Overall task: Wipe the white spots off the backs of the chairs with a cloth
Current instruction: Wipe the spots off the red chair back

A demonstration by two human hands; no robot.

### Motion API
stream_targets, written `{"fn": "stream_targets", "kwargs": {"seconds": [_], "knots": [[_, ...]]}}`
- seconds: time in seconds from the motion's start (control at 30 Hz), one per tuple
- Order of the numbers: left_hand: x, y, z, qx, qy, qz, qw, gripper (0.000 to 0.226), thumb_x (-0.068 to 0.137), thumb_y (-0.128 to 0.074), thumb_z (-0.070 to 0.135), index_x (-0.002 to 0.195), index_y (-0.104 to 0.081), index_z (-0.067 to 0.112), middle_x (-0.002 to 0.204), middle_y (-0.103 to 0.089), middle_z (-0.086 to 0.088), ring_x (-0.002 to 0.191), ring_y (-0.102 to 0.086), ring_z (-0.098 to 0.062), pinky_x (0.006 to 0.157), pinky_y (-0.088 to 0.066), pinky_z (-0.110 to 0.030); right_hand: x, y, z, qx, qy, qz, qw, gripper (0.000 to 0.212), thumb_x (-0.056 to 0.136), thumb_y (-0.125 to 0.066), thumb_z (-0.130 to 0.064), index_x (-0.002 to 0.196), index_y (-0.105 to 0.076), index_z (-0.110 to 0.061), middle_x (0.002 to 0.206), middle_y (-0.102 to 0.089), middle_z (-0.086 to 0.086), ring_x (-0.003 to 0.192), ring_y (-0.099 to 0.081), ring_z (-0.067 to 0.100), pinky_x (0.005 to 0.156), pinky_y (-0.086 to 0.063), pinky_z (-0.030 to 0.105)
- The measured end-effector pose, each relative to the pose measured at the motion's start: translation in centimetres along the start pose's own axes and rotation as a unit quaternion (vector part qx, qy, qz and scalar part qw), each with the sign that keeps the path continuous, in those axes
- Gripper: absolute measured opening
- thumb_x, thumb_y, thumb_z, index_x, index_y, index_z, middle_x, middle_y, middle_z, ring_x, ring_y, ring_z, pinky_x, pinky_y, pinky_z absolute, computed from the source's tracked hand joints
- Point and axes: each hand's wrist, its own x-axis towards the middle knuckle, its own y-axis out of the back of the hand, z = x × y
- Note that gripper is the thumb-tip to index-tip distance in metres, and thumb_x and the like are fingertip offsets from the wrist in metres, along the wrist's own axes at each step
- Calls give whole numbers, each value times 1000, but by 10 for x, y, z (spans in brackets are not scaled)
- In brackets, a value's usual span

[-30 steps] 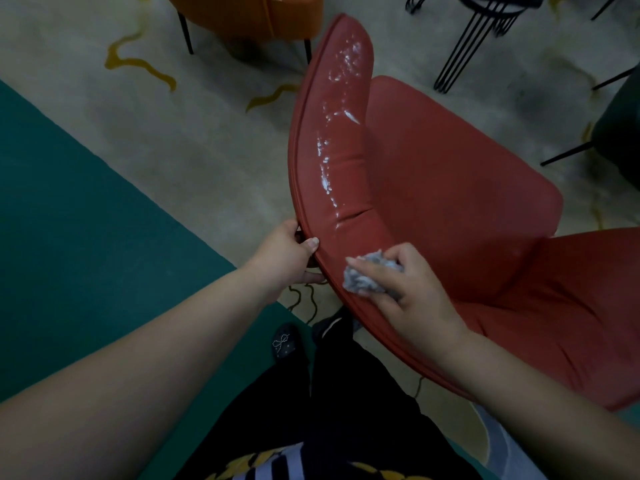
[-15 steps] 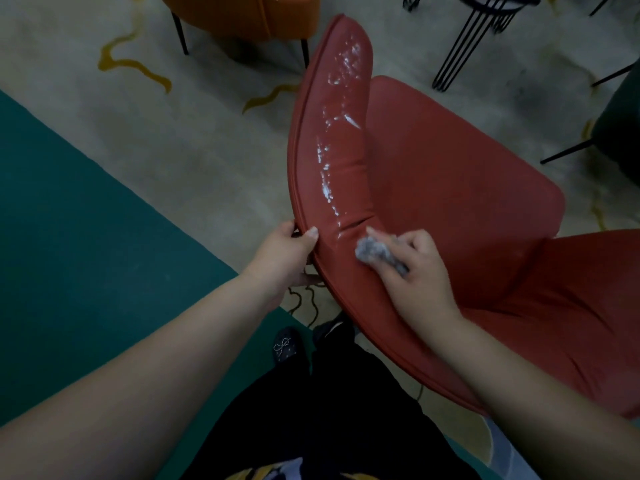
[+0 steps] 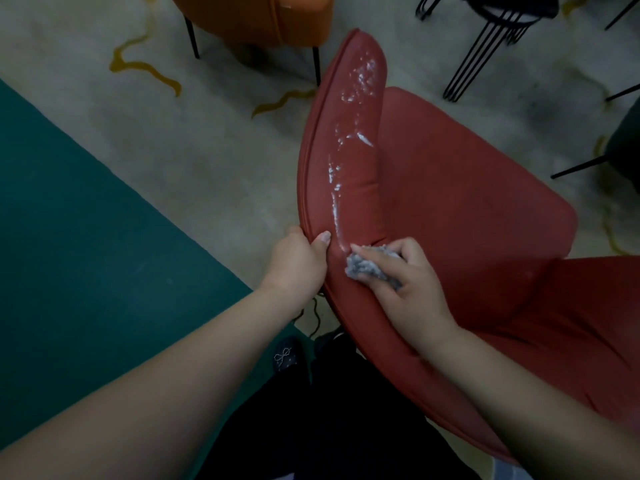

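Observation:
A red chair [image 3: 450, 209] stands right in front of me, its curved back rim running from top centre down to my hands. White spots [image 3: 349, 133] streak the top of the rim, thickest at the far end. My left hand [image 3: 298, 261] grips the outer edge of the rim, thumb on top. My right hand [image 3: 405, 282] holds a crumpled grey cloth [image 3: 367, 268] and presses it on the rim at the near end of the white streak, just right of my left thumb.
An orange chair [image 3: 256, 15] stands at the top behind the red one. Black wire legs of a stool [image 3: 485, 50] are at top right, and a dark chair [image 3: 623, 147] at the right edge. Teal carpet [image 3: 86, 237] covers the left; my shoe [image 3: 287, 355] is below.
My right hand moved the cloth up along the rim from the lower part to the near end of the white streak. The left hand kept its grip.

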Motion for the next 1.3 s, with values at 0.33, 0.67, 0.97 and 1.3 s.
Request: {"fn": "stream_targets", "kwargs": {"seconds": [0.33, 0.67, 0.97, 1.3], "knots": [[-2, 4, -4, -2, -5, -24, 1000, 27, 100, -42, 36, 100, -49, 10, 81, -53, 3, 68, -51, -8, 46, -34, -14, 2, 2, -1, 29, 13, -20, 999, 49, 78, -74, -9, 121, -63, -30, 95, -48, 1, 86, -50, 3, 81, -40, 6], [-4, 8, 3, -50, 12, -36, 998, 35, 100, -43, 36, 112, -54, 5, 99, -64, -12, 87, -63, -27, 78, -53, -39, 58, -16, -6, 42, -25, 17, 999, 37, 79, -76, -9, 113, -71, -21, 91, -46, 2, 82, -48, 4, 79, -36, 5], [-8, 9, 7, -85, 31, -51, 995, 35, 101, -42, 34, 116, -53, 4, 109, -65, -16, 97, -63, -32, 88, -51, -45, 13, 2, -10, 15, 53, -41, 998, 35, 77, -73, -6, 108, -73, -23, 92, -45, 2, 83, -47, 7, 75, -40, 9], [1, -5, 11, -150, 56, 68, 985, 41, 102, -29, 39, 121, -55, 15, 110, -63, -4, 97, -57, -20, 84, -44, -31, 73, 1, -13, 150, -124, 110, 975, 32, 88, -66, -18, 119, -66, -27, 103, -57, 10, 87, -56, -7, 84, -35, 2]]}}
